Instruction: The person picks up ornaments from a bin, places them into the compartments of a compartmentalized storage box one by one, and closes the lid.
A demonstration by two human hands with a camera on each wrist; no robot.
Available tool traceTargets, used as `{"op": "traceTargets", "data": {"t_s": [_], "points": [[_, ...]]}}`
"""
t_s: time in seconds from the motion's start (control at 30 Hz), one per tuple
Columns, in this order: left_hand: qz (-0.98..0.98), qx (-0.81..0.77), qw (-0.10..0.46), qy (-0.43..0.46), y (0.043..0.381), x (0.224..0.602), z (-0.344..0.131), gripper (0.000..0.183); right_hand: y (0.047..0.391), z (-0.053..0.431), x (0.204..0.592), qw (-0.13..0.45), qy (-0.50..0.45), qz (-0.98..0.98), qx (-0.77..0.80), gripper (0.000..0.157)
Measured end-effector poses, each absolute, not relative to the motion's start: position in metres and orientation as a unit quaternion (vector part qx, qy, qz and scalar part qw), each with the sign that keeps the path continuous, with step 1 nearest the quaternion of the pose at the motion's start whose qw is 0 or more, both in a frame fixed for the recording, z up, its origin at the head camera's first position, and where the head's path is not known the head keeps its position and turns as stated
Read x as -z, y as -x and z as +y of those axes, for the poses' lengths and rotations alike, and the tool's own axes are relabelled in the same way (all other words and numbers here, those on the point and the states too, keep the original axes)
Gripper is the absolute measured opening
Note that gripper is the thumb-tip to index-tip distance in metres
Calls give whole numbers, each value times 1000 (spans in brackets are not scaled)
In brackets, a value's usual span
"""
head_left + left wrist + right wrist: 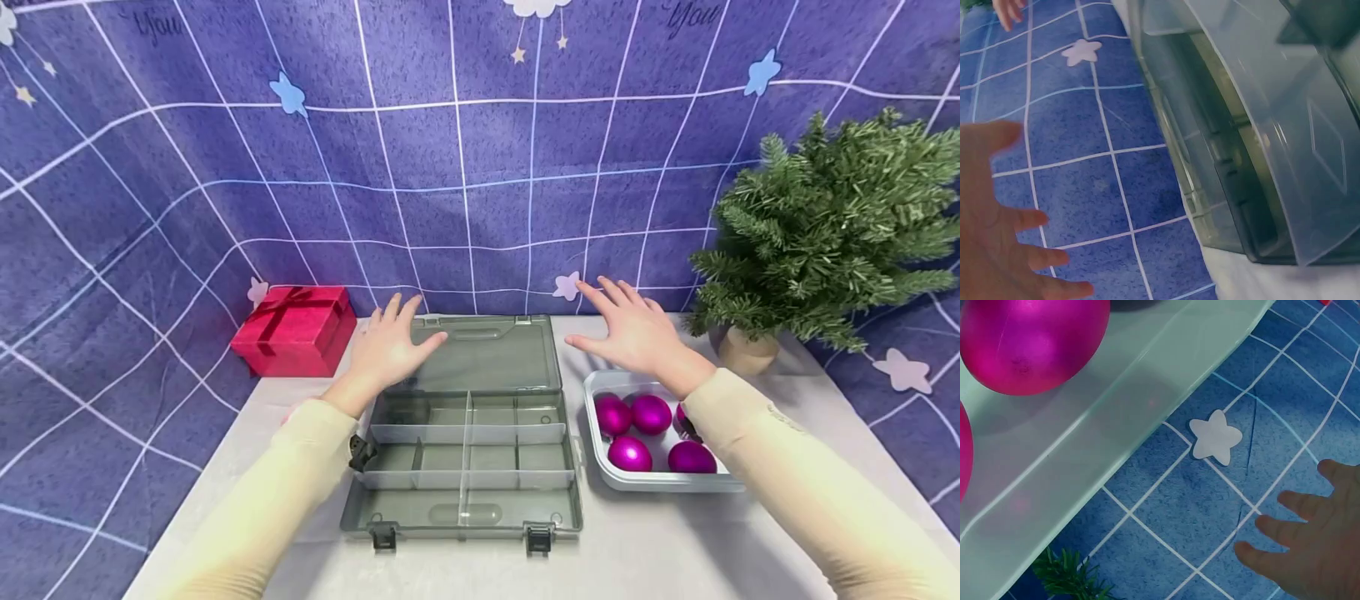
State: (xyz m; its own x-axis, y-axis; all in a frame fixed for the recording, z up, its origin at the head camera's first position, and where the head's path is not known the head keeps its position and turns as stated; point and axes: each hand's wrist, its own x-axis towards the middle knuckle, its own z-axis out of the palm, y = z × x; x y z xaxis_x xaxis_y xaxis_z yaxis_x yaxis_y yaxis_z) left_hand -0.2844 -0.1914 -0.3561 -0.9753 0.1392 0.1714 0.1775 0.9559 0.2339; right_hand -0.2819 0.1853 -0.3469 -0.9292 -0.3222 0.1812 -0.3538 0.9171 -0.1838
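My left hand (392, 348) is spread above the left side of the open lid of a grey see-through compartment box (480, 529), holding nothing. Its fingers also show apart in the left wrist view. To the right of the lid, my right hand (633, 333) hovers with fingers spread, beyond the back of a white plastic tub (637, 482). Several shiny magenta balls (630, 454) lie in the tub, one partly hidden by my right sleeve. The box's dividers split its base into several compartments, with nothing seen in them. Two dark latches (538, 540) stick out at its front edge.
At the back left sits a red gift box (296, 333) with a dark ribbon. A small artificial fir tree (825, 233) in a pale pot stands at the back right. Behind the white table (300, 517) hangs a blue-purple grid-patterned cloth (420, 208).
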Motion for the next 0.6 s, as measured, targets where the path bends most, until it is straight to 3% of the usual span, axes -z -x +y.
{"op": "traceTargets", "data": {"t_s": [0.27,0.6], "points": [[-969,216,69,98,281,360,-209,74,273,192,342,112,-219,-960,-133,84],[-959,263,51,95,255,371,-235,63,268,202,337,85,-219,-947,-218,60]]}}
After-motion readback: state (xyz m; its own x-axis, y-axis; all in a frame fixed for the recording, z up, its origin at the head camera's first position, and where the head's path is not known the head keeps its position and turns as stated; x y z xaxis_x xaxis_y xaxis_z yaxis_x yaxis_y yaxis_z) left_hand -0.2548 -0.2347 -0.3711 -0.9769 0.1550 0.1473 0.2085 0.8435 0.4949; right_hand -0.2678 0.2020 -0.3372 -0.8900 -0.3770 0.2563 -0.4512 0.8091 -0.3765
